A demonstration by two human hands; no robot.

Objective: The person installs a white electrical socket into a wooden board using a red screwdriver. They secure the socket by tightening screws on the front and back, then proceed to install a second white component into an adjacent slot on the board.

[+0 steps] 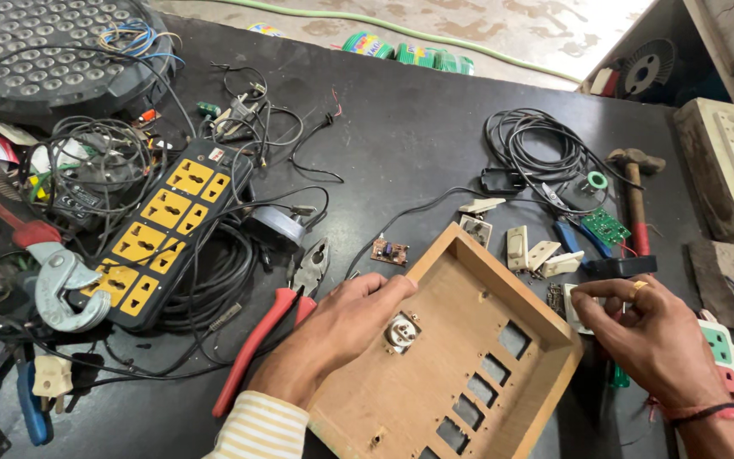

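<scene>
Wooden switch box [469,340] lies back-up, near middle of tabletop [401,136]; left hand [341,327] rests flat on edge, grip loose, steadying it. Right hand [647,336] pinches small white switch [578,308] beside right wall.

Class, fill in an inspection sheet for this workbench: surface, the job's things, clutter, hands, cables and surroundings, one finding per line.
Surface: dark table, crowded with tools and parts.
Job's things: open wooden switch box with rectangular cut-outs and a round socket fitted inside; a white switch part at the right hand.
Clutter: red-handled pliers, black-and-yellow power strip, pipe wrench, hammer, small circuit boards, loose switches.
Hands: left hand rests on the box's edge; right hand pinches the switch part.
Cables: black coil on the right, tangled wires on the left.
Surroundings: round LED lamp, green hose on the floor.
</scene>
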